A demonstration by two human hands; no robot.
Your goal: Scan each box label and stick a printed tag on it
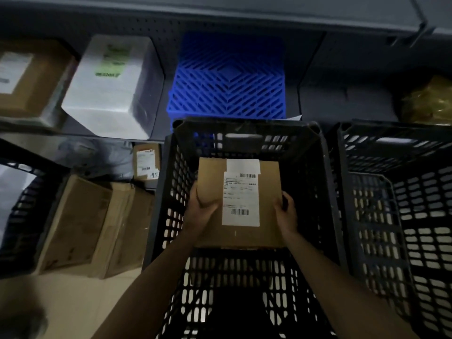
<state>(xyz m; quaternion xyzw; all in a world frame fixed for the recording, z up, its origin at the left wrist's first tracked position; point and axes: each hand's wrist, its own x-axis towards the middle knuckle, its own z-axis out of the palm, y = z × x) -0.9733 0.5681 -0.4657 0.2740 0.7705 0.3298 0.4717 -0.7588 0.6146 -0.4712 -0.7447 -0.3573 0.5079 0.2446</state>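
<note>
Resting between both hands inside the black crate (315, 192), the cardboard box (212, 182) faced label (241, 199) up; left hand (201, 209) and right hand (286, 214) fingers curled, gripping its side edges.

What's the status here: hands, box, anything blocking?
Left hand and right hand both grip the cardboard box by its sides. Box inside black crate, shipping label face up. No scanner or tag visible; nothing blocking.

The fine print on the white label (241, 199) is too small to be read. The box (212, 182) edges are partly covered by the left hand (201, 211) and right hand (286, 216).
</note>
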